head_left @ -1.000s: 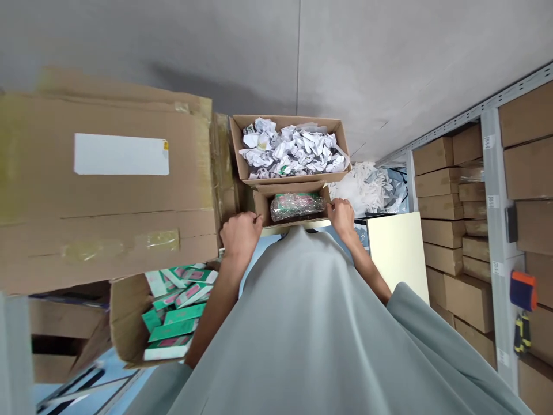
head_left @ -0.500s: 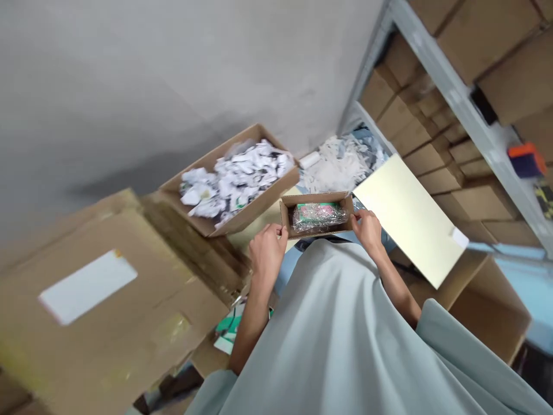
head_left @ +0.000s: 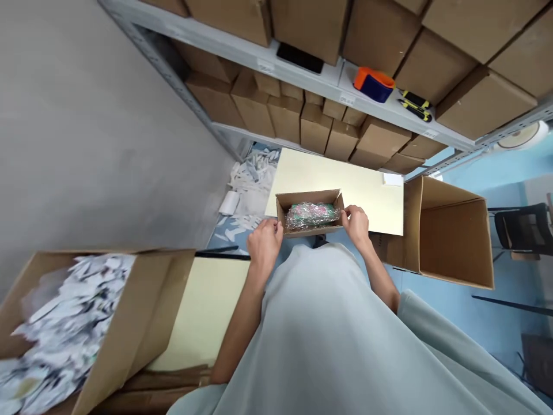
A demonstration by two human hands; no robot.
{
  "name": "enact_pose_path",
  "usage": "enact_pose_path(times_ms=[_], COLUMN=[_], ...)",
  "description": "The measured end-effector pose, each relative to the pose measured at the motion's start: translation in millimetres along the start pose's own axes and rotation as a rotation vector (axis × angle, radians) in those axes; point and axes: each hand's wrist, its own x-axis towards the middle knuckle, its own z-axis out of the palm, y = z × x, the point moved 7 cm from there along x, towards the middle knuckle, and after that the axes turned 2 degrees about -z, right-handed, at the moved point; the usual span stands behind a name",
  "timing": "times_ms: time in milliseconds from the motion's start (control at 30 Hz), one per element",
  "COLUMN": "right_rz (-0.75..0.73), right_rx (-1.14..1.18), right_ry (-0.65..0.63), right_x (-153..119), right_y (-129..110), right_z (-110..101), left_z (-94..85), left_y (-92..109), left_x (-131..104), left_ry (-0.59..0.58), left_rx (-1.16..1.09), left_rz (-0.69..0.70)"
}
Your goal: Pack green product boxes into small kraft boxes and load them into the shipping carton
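Observation:
Between my hands is a small open cardboard box (head_left: 310, 233), held just in front of my body. Inside it lies a bubble-wrapped packet (head_left: 311, 214) with green and pink showing through the clear wrap. My left hand (head_left: 264, 245) pinches the box's left end, and the fingers are closed on the cardboard. At the opposite end my right hand (head_left: 356, 225) grips the right edge between thumb and fingers. The box is level with its top open. Behind it is a pale yellow tabletop (head_left: 332, 173) with a small white stack (head_left: 392, 179) on its corner.
A large carton (head_left: 142, 323) of shredded paper (head_left: 82, 323) stands at lower left. More white scraps (head_left: 253, 181) lie on the floor by the wall. Shelves (head_left: 328, 86) hold brown boxes, an orange-and-blue tape dispenser (head_left: 374, 84) and cutters (head_left: 415, 105). An open carton (head_left: 453, 239) stands right.
My view has turned to the right, so the shelves now fill the top and the shredded-paper carton sits at lower left. Both hands still hold the small box, carried along with the turn.

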Motion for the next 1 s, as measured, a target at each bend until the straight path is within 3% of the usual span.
enact_pose_path(times_ms=[200, 333, 467, 567, 767, 1000], right_rz=[0.135, 0.159, 0.152, 0.086, -0.073, -0.238], right_rx=[-0.026, -0.040, 0.040, 0.169, 0.253, 0.321], right_ry=[-0.053, -0.057, -0.006, -0.006, -0.170, -0.438], right_x=[53, 72, 74, 66, 60, 64], right_y=[83, 115, 134, 133, 117, 121], right_z=[-11, -6, 7, 22, 47, 38], left_z=[55.6, 81.8, 92.0, 96.1, 117.9, 134.4], left_y=[85, 120, 133, 142, 162, 155], left_x=[71, 101, 112, 104, 85, 94], left_ry=[-0.018, -0.030, -0.059, -0.141, -0.316, -0.516], left_rx=[-0.003, -0.030, -0.014, -0.003, -0.028, -0.058], left_rz=[0.117, 0.157, 0.179, 0.280, 0.484, 0.595])
